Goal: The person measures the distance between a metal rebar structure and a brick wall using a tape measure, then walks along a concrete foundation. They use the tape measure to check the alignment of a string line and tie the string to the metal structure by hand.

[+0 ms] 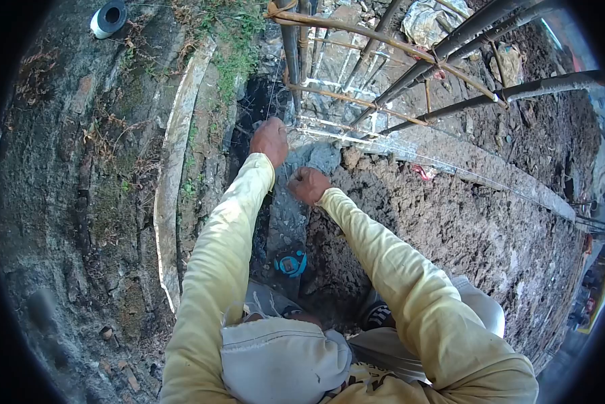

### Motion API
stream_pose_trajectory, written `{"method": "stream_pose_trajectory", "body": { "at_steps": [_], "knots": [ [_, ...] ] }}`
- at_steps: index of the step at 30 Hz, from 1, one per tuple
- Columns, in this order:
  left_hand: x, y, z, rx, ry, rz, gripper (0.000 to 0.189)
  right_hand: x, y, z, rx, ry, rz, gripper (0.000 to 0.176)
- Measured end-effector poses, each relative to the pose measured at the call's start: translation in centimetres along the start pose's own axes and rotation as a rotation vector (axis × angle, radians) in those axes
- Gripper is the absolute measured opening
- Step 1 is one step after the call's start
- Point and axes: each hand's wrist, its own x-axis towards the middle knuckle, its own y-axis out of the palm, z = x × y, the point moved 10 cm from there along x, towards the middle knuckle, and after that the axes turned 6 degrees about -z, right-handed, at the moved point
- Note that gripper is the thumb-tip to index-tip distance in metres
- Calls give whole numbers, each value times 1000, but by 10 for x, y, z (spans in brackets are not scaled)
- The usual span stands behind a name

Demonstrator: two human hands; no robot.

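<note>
My left hand point(269, 142) is closed on a thin string, beside the foot of the upright steel bars point(291, 60). Lower and to the right, my right hand point(309, 186) has its fingers curled in a pinch on the string's lower stretch; the exact grip is partly hidden. A white string line point(356, 138) stretches from near my left hand toward the right, past the bars. Below both hands, a blue tape measure point(290, 263) lies on the narrow concrete strip point(285, 225) between my arms.
Rusty tie bars point(383, 39) and dark steel rods point(484, 101) slant across the upper right. Rough soil point(437, 222) lies to the right. On the left are a long board point(176, 168) and a mossy wall surface point(100, 222), with a white roll point(108, 19) at the top.
</note>
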Motion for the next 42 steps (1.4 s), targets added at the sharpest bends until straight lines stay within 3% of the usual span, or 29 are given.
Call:
{"method": "stream_pose_trajectory", "body": {
  "at_steps": [3,6,9,18,21,24,30,33,36,42],
  "knots": [
    [0,-7,-8,36,61,-18,14,2,-1,2,-19,-14,-40,20],
    [4,-6,-12,36,50,88,12,-4,-4,2,85,4,-50,20],
    [6,-10,-15,54,34,97,13,-2,1,-5,184,23,-12,27],
    [-8,0,7,-41,-97,53,14,5,-1,-31,402,118,-7,23],
    [-13,5,12,-102,-161,91,15,4,-4,-29,314,111,-13,25],
    [-15,4,5,-109,-108,55,16,13,3,-33,251,31,-86,26],
    [-25,22,14,-220,-212,124,18,14,6,-39,408,67,-49,25],
    [-32,36,15,-259,-171,186,21,11,2,-40,468,99,-28,24],
    [-34,40,14,-279,-102,126,20,13,0,-43,441,94,-58,24],
    [-40,46,12,-321,-200,222,20,7,-5,-36,497,130,-63,24]
  ]
}}
